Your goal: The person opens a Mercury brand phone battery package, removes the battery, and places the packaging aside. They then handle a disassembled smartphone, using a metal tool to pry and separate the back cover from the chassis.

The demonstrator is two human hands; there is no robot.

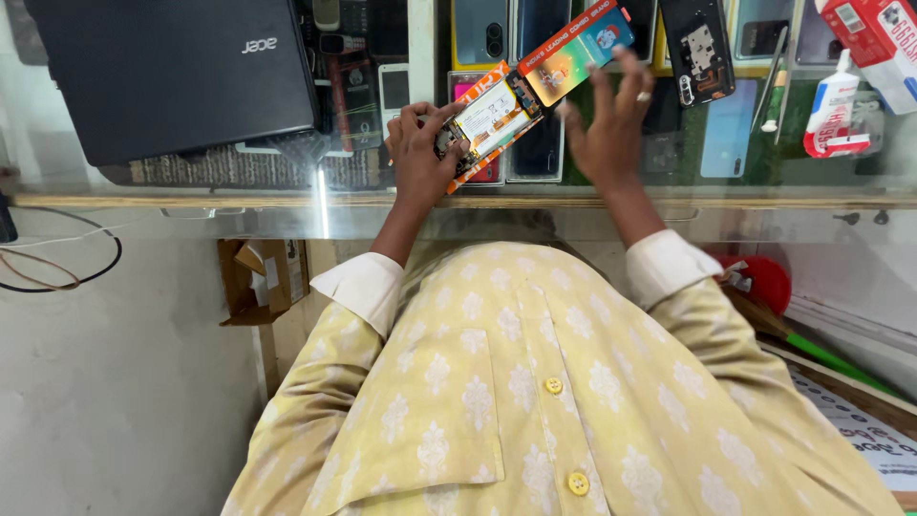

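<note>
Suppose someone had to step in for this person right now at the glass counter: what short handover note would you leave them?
Left hand: grips the lower end of an opened phone, its innards and battery showing.
Right hand: fingers spread over a colourful flat package lying at the phone's upper end; whether it grips it is unclear.
Both are held just over the glass counter.
Nearby: closed black laptop to the left, a white glue bottle far right, other phones under the glass.
Done: phone's back is off.
Left: nothing shows it reassembled.
</note>
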